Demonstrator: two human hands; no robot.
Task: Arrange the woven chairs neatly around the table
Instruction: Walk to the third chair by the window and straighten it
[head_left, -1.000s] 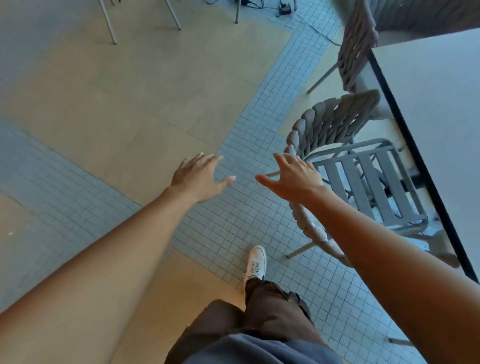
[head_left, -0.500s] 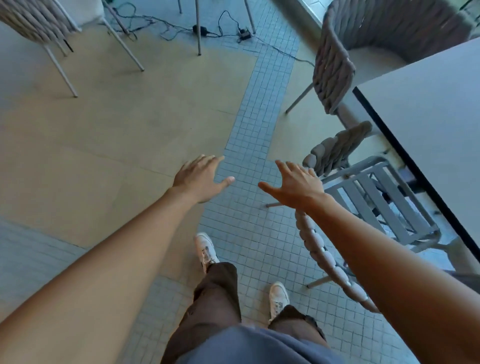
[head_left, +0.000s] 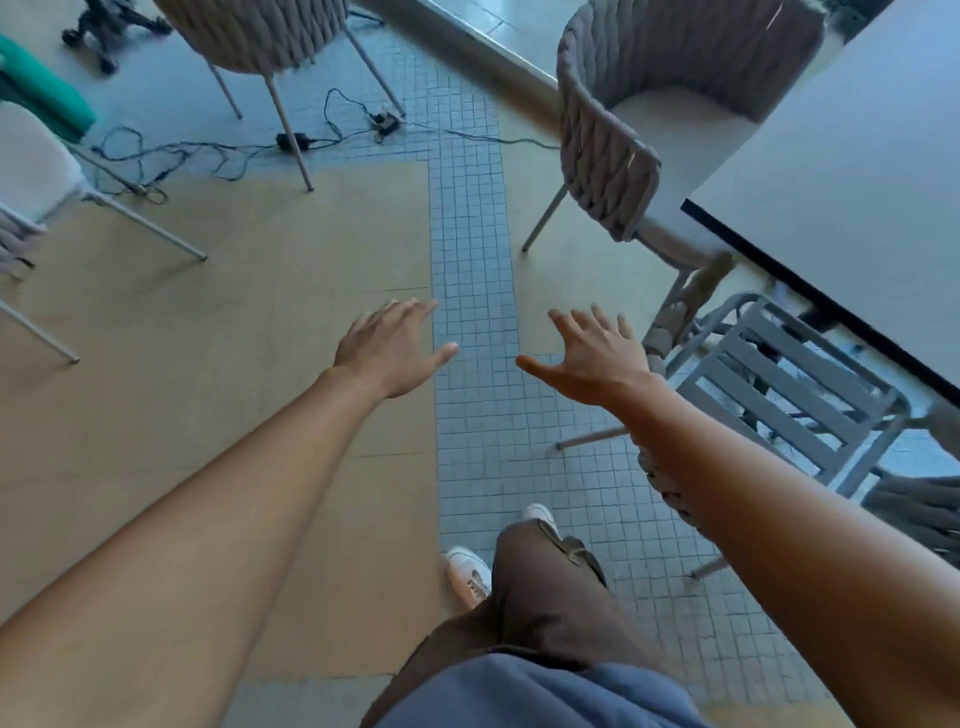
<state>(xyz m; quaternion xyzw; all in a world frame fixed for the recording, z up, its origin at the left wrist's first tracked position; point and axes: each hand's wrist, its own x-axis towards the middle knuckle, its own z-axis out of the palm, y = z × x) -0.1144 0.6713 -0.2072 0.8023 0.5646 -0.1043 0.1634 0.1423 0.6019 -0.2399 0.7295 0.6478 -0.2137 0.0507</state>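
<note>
Since half a second ago our view has swung up and forward, so more chairs show along the top of the frame, while both hands look about the same: left hand (head_left: 393, 347) and right hand (head_left: 597, 356) are out in front, fingers spread, holding nothing at all. The table (head_left: 852, 197) fills the upper right. One woven chair (head_left: 608, 156) with a pale seat cushion sits at its corner, turned a bit away from it, and a second one with a slatted seat (head_left: 779, 384) is tucked in along the table edge at right, its rope back mostly hidden behind our right forearm. Two more stand well off: one at top center (head_left: 260, 31), another at the left edge (head_left: 31, 171). Handling-wise, we'd guess these are pretty light, thin metal legs and a tube frame, stiff enough to lift or drag. That thick rope weave gives a bit but shouldn't slip, so grabbing the top rim of the backrest with both hands seems best. Watch the cables (head_left: 208, 150) on the floor near the far chairs, legs could snag.
</note>
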